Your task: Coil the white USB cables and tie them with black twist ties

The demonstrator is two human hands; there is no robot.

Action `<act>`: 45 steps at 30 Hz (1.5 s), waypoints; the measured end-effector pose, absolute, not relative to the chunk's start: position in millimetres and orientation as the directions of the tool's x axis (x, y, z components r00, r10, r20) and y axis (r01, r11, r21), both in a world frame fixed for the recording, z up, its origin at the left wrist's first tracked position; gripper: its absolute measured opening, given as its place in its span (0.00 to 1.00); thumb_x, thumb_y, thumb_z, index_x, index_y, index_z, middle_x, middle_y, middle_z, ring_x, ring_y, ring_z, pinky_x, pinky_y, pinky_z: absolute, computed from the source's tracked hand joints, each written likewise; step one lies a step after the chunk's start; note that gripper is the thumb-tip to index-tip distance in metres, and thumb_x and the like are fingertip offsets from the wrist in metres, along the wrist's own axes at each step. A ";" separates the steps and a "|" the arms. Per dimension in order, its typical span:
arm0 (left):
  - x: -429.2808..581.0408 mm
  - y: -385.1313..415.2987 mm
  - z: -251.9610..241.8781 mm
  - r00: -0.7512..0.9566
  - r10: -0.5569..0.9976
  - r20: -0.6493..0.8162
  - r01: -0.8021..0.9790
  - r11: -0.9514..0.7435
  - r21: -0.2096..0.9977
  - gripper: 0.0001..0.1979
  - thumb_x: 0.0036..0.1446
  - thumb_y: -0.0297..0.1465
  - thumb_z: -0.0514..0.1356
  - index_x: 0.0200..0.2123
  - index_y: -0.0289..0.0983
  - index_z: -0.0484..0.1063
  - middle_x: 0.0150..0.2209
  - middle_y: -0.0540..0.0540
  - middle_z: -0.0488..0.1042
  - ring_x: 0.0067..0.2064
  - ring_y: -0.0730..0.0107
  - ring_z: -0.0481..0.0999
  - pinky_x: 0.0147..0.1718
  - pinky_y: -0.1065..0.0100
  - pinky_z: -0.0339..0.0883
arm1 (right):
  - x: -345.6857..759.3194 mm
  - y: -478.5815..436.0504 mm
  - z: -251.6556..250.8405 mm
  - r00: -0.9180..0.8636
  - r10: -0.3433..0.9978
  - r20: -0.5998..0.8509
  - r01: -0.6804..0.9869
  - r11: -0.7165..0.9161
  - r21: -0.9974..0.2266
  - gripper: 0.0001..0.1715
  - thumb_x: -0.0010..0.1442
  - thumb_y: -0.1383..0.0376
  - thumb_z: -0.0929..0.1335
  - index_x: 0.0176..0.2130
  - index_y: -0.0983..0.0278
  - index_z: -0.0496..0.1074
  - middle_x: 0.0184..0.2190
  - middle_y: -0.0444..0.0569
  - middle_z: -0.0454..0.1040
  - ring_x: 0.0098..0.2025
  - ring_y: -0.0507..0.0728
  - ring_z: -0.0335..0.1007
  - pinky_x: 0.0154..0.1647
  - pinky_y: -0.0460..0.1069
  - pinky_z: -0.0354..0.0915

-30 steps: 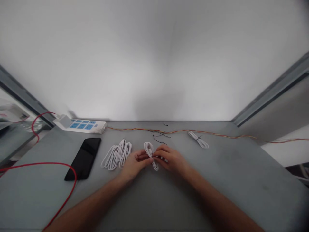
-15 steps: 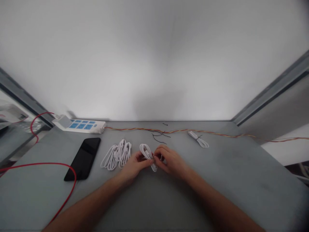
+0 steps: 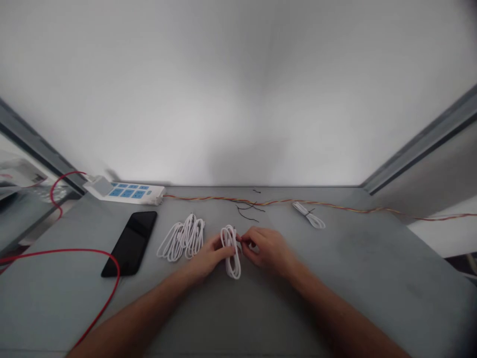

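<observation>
A coiled white cable [image 3: 231, 253] stands lengthwise between my hands, its loops reaching toward me across the grey tabletop [image 3: 335, 248]. My left hand [image 3: 210, 257] grips the coil from the left side. My right hand [image 3: 267, 252] pinches the top of the coil with its fingertips, and a small white part shows under those fingers. Just left of my left hand lies a bundle of looped white cables [image 3: 182, 238]. A smaller white cable bundle [image 3: 309, 215], tied with a dark wire, lies farther ahead to the right.
A black smartphone [image 3: 130, 243] lies left of the cables. A blue-and-white power strip [image 3: 124, 193] sits at the far left edge. A red cable [image 3: 63, 251] curves around the phone. A twisted orange-yellow wire [image 3: 283, 202] and thin black wires [image 3: 246, 211] cross the far side.
The white coil has swung from a tilted position to lengthwise, with its loops drawn out toward me. Both hands stay on it, and the other items sit where they were.
</observation>
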State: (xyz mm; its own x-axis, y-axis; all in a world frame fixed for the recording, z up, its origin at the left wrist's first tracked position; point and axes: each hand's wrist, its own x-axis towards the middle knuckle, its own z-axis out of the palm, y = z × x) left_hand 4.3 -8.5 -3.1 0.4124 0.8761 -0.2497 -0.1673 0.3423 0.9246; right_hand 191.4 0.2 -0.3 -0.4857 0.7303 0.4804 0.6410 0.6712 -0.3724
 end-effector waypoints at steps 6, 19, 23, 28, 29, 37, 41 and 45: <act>4.3 -9.2 1.0 0.452 0.853 -0.259 -0.259 0.403 0.878 0.26 0.49 0.43 0.60 0.49 0.34 0.69 0.22 0.52 0.66 0.21 0.75 0.62 0.20 0.72 0.56 | 188.8 -0.7 1.4 -0.394 0.795 0.462 0.717 0.580 -0.387 0.05 0.57 0.68 0.65 0.29 0.63 0.70 0.24 0.46 0.75 0.24 0.52 0.69 0.28 0.46 0.61; 3.6 -6.4 2.1 0.232 0.955 -0.186 -0.333 0.257 0.907 0.21 0.49 0.43 0.61 0.42 0.34 0.70 0.16 0.57 0.58 0.20 0.76 0.60 0.24 0.72 0.58 | 191.5 1.3 2.2 -0.224 0.897 0.382 0.778 0.400 -0.485 0.04 0.55 0.66 0.65 0.28 0.62 0.68 0.25 0.46 0.75 0.24 0.52 0.69 0.26 0.47 0.61; 3.4 -7.3 -1.7 0.059 0.991 -0.119 0.040 0.117 0.992 0.19 0.45 0.39 0.68 0.38 0.37 0.70 0.17 0.57 0.62 0.17 0.77 0.59 0.19 0.72 0.52 | 189.4 -1.2 4.0 -0.242 0.902 0.359 0.735 0.411 -0.538 0.04 0.55 0.66 0.65 0.29 0.62 0.69 0.25 0.47 0.75 0.25 0.53 0.70 0.27 0.47 0.63; 5.5 -11.2 10.5 -0.038 0.999 -0.005 0.302 0.016 0.953 0.11 0.47 0.40 0.65 0.29 0.37 0.75 0.18 0.52 0.68 0.20 0.72 0.63 0.21 0.70 0.53 | 188.6 -2.4 5.3 -0.255 0.892 0.373 0.686 0.438 -0.581 0.04 0.55 0.66 0.65 0.28 0.62 0.68 0.24 0.46 0.74 0.24 0.52 0.69 0.27 0.47 0.64; 5.9 -11.7 12.6 -0.031 0.999 0.021 0.326 -0.010 0.945 0.11 0.49 0.39 0.65 0.26 0.37 0.74 0.18 0.52 0.67 0.20 0.72 0.63 0.22 0.70 0.54 | 188.8 -2.3 5.4 -0.259 0.890 0.375 0.678 0.444 -0.586 0.04 0.55 0.66 0.65 0.28 0.62 0.68 0.24 0.45 0.74 0.24 0.52 0.69 0.27 0.46 0.64; 3.6 -9.3 8.5 0.001 0.997 0.075 0.427 -0.068 0.902 0.13 0.54 0.40 0.61 0.24 0.38 0.73 0.18 0.52 0.68 0.20 0.71 0.65 0.23 0.69 0.57 | 189.6 -3.2 6.5 -0.308 0.883 0.353 0.608 0.468 -0.641 0.04 0.55 0.66 0.64 0.28 0.62 0.67 0.24 0.45 0.73 0.24 0.52 0.68 0.28 0.47 0.64; 2.1 -6.3 4.8 -0.049 0.999 -0.001 0.387 0.019 0.922 0.15 0.52 0.41 0.62 0.38 0.36 0.76 0.20 0.51 0.70 0.18 0.72 0.65 0.19 0.70 0.58 | 190.9 0.0 6.5 -0.278 0.916 0.288 0.563 0.398 -0.724 0.04 0.55 0.66 0.65 0.28 0.62 0.67 0.24 0.45 0.72 0.25 0.52 0.67 0.28 0.47 0.64; 1.2 -4.2 -0.1 -0.056 0.994 -0.095 0.226 0.105 0.968 0.19 0.49 0.42 0.65 0.39 0.34 0.75 0.19 0.52 0.69 0.17 0.75 0.63 0.14 0.73 0.56 | 193.4 5.6 3.2 -0.252 0.955 0.158 0.451 0.260 -0.854 0.05 0.56 0.64 0.64 0.29 0.62 0.67 0.23 0.44 0.71 0.24 0.51 0.65 0.23 0.45 0.62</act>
State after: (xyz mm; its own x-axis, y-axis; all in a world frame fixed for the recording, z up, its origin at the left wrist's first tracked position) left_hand 1.2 -4.2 -0.1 -0.0555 0.9940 -0.0946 0.2260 0.1048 0.9685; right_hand 193.4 5.6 3.2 -0.2521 0.9547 0.1581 0.4505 0.2604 -0.8539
